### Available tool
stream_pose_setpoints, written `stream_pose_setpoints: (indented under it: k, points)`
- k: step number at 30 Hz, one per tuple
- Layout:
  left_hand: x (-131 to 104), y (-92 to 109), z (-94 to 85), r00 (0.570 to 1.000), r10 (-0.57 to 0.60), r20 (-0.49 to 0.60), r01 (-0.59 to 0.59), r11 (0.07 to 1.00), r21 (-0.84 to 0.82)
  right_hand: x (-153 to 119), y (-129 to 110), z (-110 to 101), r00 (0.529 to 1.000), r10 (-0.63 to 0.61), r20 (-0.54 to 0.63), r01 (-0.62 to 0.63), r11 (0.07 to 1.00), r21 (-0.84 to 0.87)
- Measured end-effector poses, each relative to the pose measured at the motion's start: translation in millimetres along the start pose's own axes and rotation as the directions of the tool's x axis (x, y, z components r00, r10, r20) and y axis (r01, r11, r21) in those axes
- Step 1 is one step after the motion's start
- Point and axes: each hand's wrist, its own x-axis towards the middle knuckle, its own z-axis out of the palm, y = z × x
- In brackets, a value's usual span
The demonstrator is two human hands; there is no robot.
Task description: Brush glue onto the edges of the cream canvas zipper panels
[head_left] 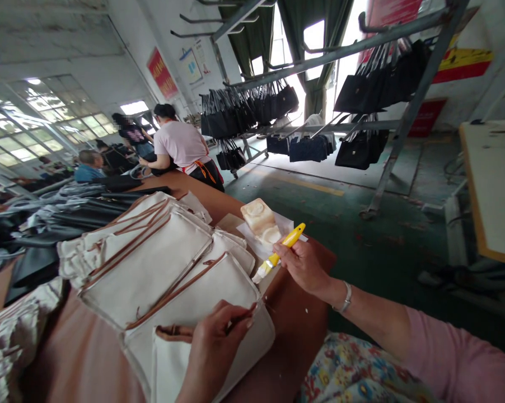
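My right hand (303, 263) grips a paintbrush (292, 236) by its yellow handle, with the whitish bristles pointing down to the left. The bristle tip is close to the edge of a cream bag piece (219, 285) with brown trim. Over that piece my left hand (219, 341) is closed, its thumb and fingertips pinched together near the right edge; what they hold is too small to make out. Below it lies another cream piece (171, 364) with a brown-edged opening. Beyond the brush a stained, pale container (260, 221) rests on white paper (284, 224).
More cream bag pieces (147, 263) overlap across the brown table (88, 347), with black pieces (80, 207) farther left. People (181, 140) work at the far end. A metal rack (397, 151) hung with black bags (364, 89) stands behind; another table (494, 190) is at right.
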Motion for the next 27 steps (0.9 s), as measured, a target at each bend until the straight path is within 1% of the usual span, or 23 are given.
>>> stream_pose_setpoints:
  k: [1, 2, 4, 6, 8, 9, 10, 13, 14, 15, 16, 18, 19, 20, 21, 23, 25, 27]
  points:
    - [-4, 2, 2.5, 0.999, 0.045, -0.023, -0.044, 0.998, 0.045, 0, -2, -2, 1.0, 0.001, 0.008, -0.001, 1.0, 0.016]
    - [-8, 4, 4.7, 0.996, 0.083, -0.04, -0.079, 0.994, 0.081, -1, -5, -3, 0.999, -0.001, 0.04, 0.0, 0.999, 0.033]
    - [-13, 7, 7.6, 0.989, 0.128, -0.075, -0.117, 0.984, 0.135, -8, -13, -4, 0.986, -0.008, 0.164, -0.002, 0.998, 0.059]
    - [-16, 8, 8.7, 0.985, 0.138, -0.101, -0.118, 0.977, 0.175, -17, -22, -5, 0.949, -0.013, 0.316, -0.007, 0.998, 0.062]
    - [-18, 7, 8.4, 0.984, 0.142, -0.108, -0.118, 0.972, 0.201, -24, -31, -9, 0.913, -0.021, 0.408, 0.006, 0.999, 0.038]
    - [-18, 6, 8.1, 0.983, 0.147, -0.109, -0.122, 0.97, 0.212, -26, -34, -12, 0.906, -0.028, 0.421, 0.02, 1.0, 0.022]
    - [-19, 5, 7.8, 0.982, 0.155, -0.111, -0.128, 0.967, 0.222, -26, -37, -15, 0.913, -0.037, 0.407, 0.038, 0.999, 0.006]
    - [-21, 3, 7.4, 0.978, 0.167, -0.121, -0.131, 0.957, 0.257, -25, -38, -20, 0.969, -0.054, 0.243, 0.058, 0.998, -0.007]
    - [-21, 3, 7.4, 0.978, 0.167, -0.125, -0.129, 0.955, 0.265, -25, -37, -19, 0.977, -0.052, 0.208, 0.053, 0.999, 0.0]
    - [-21, 4, 7.1, 0.978, 0.169, -0.124, -0.131, 0.955, 0.268, -27, -36, -17, 0.977, -0.046, 0.21, 0.044, 0.999, 0.014]
    - [-20, 5, 6.3, 0.979, 0.169, -0.116, -0.134, 0.955, 0.265, -30, -36, -15, 0.968, -0.037, 0.247, 0.029, 0.999, 0.035]
    - [-18, 12, 1.8, 0.981, 0.17, -0.095, -0.141, 0.957, 0.252, -36, -40, -13, 0.934, -0.012, 0.356, -0.023, 0.995, 0.094]
    - [-17, 18, -2.5, 0.982, 0.168, -0.09, -0.142, 0.959, 0.247, -38, -45, -16, 0.927, 0.004, 0.374, -0.056, 0.99, 0.126]
    - [-16, 26, -8.7, 0.982, 0.168, -0.086, -0.143, 0.96, 0.243, -39, -50, -20, 0.935, 0.021, 0.354, -0.083, 0.984, 0.16]
    - [-15, 36, -16.9, 0.982, 0.172, -0.08, -0.149, 0.962, 0.23, -38, -57, -26, 0.956, 0.031, 0.293, -0.093, 0.975, 0.201]
    - [-14, 60, -38.8, 0.975, 0.21, -0.077, -0.197, 0.969, 0.151, -30, -74, -43, 0.992, 0.035, 0.12, -0.07, 0.952, 0.299]
    - [-17, 86, -66.3, 0.962, 0.263, -0.071, -0.26, 0.964, 0.049, -20, -93, -61, 0.999, 0.026, -0.037, -0.008, 0.915, 0.402]
    - [-21, 106, -95.5, 0.958, 0.28, -0.056, -0.281, 0.96, 0.007, -11, -109, -76, 0.991, 0.027, -0.131, 0.038, 0.883, 0.468]
